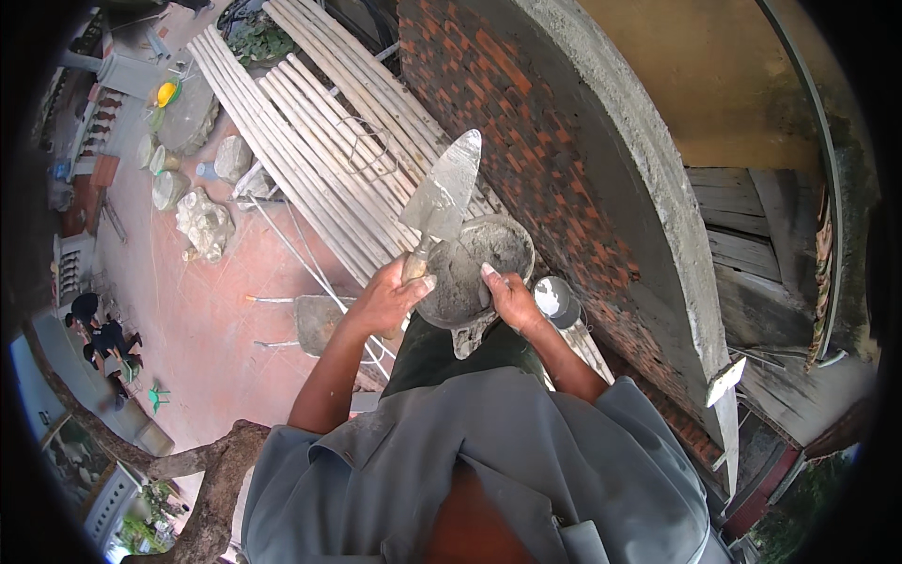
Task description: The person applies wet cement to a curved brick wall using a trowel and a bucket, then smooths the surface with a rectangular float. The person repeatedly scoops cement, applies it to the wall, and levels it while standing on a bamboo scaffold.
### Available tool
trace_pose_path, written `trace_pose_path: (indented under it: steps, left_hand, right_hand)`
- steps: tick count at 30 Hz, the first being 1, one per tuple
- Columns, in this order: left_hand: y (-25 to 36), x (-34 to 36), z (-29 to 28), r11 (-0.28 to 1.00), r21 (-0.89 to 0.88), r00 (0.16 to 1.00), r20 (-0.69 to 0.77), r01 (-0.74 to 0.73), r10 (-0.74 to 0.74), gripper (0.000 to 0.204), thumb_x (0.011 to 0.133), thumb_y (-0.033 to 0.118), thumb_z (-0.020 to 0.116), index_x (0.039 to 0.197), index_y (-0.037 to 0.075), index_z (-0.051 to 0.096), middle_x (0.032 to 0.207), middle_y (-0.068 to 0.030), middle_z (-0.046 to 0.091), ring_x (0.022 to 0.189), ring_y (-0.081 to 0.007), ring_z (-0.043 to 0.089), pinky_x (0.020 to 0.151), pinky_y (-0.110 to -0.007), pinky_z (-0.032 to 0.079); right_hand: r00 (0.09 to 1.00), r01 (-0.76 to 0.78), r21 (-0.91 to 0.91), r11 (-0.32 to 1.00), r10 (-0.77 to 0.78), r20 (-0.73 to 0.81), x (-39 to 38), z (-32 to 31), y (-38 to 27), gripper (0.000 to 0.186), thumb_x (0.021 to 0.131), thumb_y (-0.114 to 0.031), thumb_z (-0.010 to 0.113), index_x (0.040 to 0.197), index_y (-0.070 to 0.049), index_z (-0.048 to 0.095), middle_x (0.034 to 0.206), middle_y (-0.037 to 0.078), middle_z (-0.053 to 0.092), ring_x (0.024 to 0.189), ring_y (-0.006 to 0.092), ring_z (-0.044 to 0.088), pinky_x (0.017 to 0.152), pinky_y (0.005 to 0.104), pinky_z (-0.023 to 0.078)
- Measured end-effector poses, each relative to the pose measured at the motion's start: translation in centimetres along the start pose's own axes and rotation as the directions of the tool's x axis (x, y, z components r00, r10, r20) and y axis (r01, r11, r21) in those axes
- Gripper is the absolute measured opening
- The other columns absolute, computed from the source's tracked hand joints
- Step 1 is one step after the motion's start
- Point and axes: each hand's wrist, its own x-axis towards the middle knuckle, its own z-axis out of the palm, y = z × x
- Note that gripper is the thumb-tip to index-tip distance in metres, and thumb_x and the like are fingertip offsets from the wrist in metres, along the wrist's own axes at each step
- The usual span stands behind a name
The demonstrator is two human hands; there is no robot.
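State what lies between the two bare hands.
In the head view, a round grey bucket of grey mortar lies between the left hand and right hand.

Green stool (159,397), far off; yellow thing (166,94), perhaps a helmet; gnarled brown trunk (225,479).

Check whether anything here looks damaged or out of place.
The brick wall looks patchy: grey mortar coats its edge, while red brick shows through elsewhere. I can't tell whether that's damage or unfinished work. The trowel and bowl of grey mix show nothing odd.
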Motion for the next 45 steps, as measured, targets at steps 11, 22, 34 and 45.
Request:
trace_pose_path:
  steps: [11,22,34,45]
  left_hand:
    - [-1.1,-10.2,-5.8,0.571,0.815,0.995,-0.102,0.096,-0.021,0.033,0.092,0.019,0.071,0.118,0.001,0.059,0.113,-0.0248,0.069,0.106,-0.0469,0.067,0.089,-0.053,0.053]
    - [-6.4,-0.5,0.9,0.592,0.790,0.954,0.028,0.162,-0.299,0.045,0.106,0.036,0.052,0.103,-0.005,0.070,0.099,-0.0328,0.071,0.097,-0.0478,0.070,0.086,-0.058,0.054]
    - [-7.3,1.7,1.6,0.853,0.404,0.802,0.355,0.331,-0.480,0.064,0.108,0.056,0.046,0.096,-0.003,0.068,0.077,-0.0155,0.069,0.068,-0.0245,0.067,0.065,-0.042,0.054]
    - [-6.8,0.2,1.7,0.911,0.206,0.864,0.298,0.357,-0.406,0.052,0.106,0.051,0.057,0.105,0.000,0.068,0.081,0.0003,0.061,0.074,-0.0087,0.056,0.068,-0.031,0.049]
  right_hand:
    - [0.993,-0.002,-0.294,0.956,0.036,0.111,-0.6,-1.0,-4.6,0.057,0.108,-0.046,0.054,0.097,0.007,0.070,0.078,0.028,0.066,0.073,0.0393,0.062,0.079,0.0463,0.053]
    - [0.994,0.101,-0.241,0.965,-0.090,0.056,-0.5,0.7,-8.2,0.054,0.107,-0.044,0.057,0.092,0.007,0.070,0.075,0.028,0.065,0.073,0.0449,0.064,0.074,0.0492,0.051]
    - [0.999,0.019,-0.051,0.999,-0.021,-0.035,-1.8,-0.8,-8.7,0.060,0.108,-0.048,0.056,0.080,0.005,0.066,0.064,0.007,0.058,0.063,0.0164,0.052,0.063,0.0390,0.047]
    - [0.979,-0.064,0.361,0.931,0.129,-0.159,-1.9,-5.2,-5.9,0.055,0.107,-0.049,0.057,0.067,-0.012,0.052,0.056,-0.003,0.045,0.046,0.0092,0.041,0.043,0.0302,0.032]
